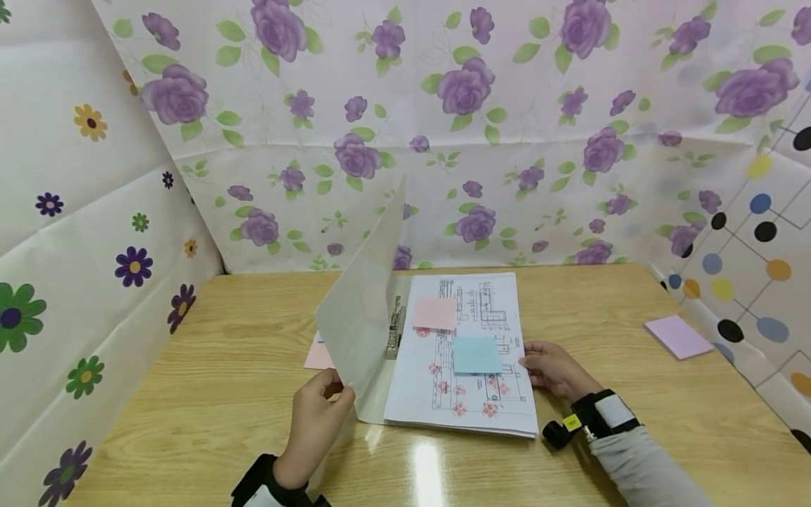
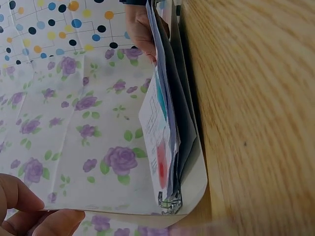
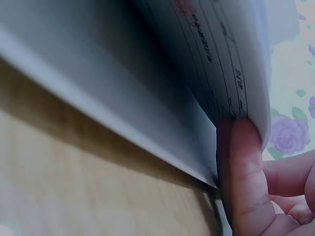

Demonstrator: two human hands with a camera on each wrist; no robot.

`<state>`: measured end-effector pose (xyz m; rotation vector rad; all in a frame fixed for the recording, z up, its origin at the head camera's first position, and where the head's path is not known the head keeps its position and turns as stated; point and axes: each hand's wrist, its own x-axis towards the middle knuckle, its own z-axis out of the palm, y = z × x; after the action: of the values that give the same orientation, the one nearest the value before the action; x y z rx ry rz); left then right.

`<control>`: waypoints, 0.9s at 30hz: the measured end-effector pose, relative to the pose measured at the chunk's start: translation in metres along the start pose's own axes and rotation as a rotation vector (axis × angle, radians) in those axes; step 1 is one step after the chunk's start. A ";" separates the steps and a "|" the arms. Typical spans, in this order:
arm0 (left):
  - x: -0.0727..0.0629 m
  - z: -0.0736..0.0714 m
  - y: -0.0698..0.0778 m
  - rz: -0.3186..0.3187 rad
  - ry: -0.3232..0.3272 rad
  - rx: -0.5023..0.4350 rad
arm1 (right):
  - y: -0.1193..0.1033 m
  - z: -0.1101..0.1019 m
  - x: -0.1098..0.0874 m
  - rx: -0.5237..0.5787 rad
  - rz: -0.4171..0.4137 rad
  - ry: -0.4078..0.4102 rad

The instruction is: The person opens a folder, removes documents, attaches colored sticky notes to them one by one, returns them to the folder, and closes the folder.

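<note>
A white lever-clip folder [image 1: 374, 394] lies on the table, its front cover [image 1: 361, 310] standing nearly upright. My left hand [image 1: 319, 415] pinches the cover's near edge between thumb and fingers. Inside, a metal clip [image 1: 395, 327] is at the spine. Right of it lies a stack of printed sheets [image 1: 412, 394] with drawings and red stamps. A pink sticky note [image 1: 436, 314] and a blue one [image 1: 476, 355] are on the top sheet. My right hand [image 1: 560, 370] holds the stack's right edge; in the right wrist view a finger [image 3: 246, 167] lies under the pages, which are lifted off the back cover.
A lilac sticky pad [image 1: 679, 336] lies at the right of the wooden table [image 1: 222, 394]. Pink paper [image 1: 318, 355] shows partly behind the raised cover. Flower-patterned cloth [image 1: 355, 211] hangs at the back, with patterned cloth on both sides.
</note>
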<state>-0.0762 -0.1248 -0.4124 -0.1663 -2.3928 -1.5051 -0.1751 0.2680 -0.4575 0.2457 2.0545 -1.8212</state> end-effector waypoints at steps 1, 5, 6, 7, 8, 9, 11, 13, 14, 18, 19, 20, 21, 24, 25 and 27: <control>0.000 0.000 0.000 0.000 0.003 0.004 | 0.000 0.000 0.000 0.003 0.001 -0.001; 0.000 0.001 -0.002 0.006 0.020 0.006 | 0.000 -0.003 0.001 0.016 0.000 -0.005; 0.000 0.001 -0.002 0.007 0.026 0.005 | 0.000 -0.003 0.001 0.021 0.001 -0.002; 0.000 0.001 -0.003 0.010 0.031 0.002 | 0.000 -0.003 0.002 0.022 0.001 0.000; 0.000 0.001 -0.003 0.008 0.037 -0.004 | 0.000 -0.003 0.003 0.020 0.001 0.002; 0.000 0.001 -0.003 0.003 0.041 -0.008 | 0.000 -0.003 0.004 0.024 0.003 0.009; -0.001 0.001 -0.003 -0.003 0.048 -0.020 | -0.001 -0.001 0.006 0.029 0.006 0.017; -0.001 0.001 -0.004 -0.004 0.051 -0.034 | -0.002 0.000 0.008 0.035 0.004 0.016; -0.001 0.001 -0.004 -0.002 0.054 -0.043 | -0.002 0.001 0.009 0.046 0.004 0.016; 0.000 -0.001 -0.005 0.005 0.059 -0.062 | -0.004 0.002 0.011 0.082 -0.006 0.014; 0.001 -0.003 -0.004 -0.009 0.056 -0.081 | -0.005 0.003 0.012 0.086 -0.009 0.013; 0.001 -0.004 -0.004 -0.031 0.046 -0.107 | -0.005 0.003 0.013 0.089 -0.009 0.015; 0.002 -0.006 -0.004 -0.054 0.036 -0.125 | -0.005 0.004 0.013 0.083 -0.010 0.017; 0.005 -0.013 -0.003 -0.154 -0.006 -0.176 | -0.005 0.005 0.014 0.063 -0.008 0.025; 0.007 -0.016 -0.002 -0.188 -0.021 -0.185 | -0.006 0.006 0.014 0.053 -0.007 0.029; 0.012 -0.023 -0.002 -0.236 -0.056 -0.157 | -0.006 0.007 0.015 0.029 -0.004 0.038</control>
<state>-0.0832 -0.1464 -0.4009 0.0419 -2.4059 -1.8173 -0.1897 0.2587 -0.4581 0.2860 2.0564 -1.8636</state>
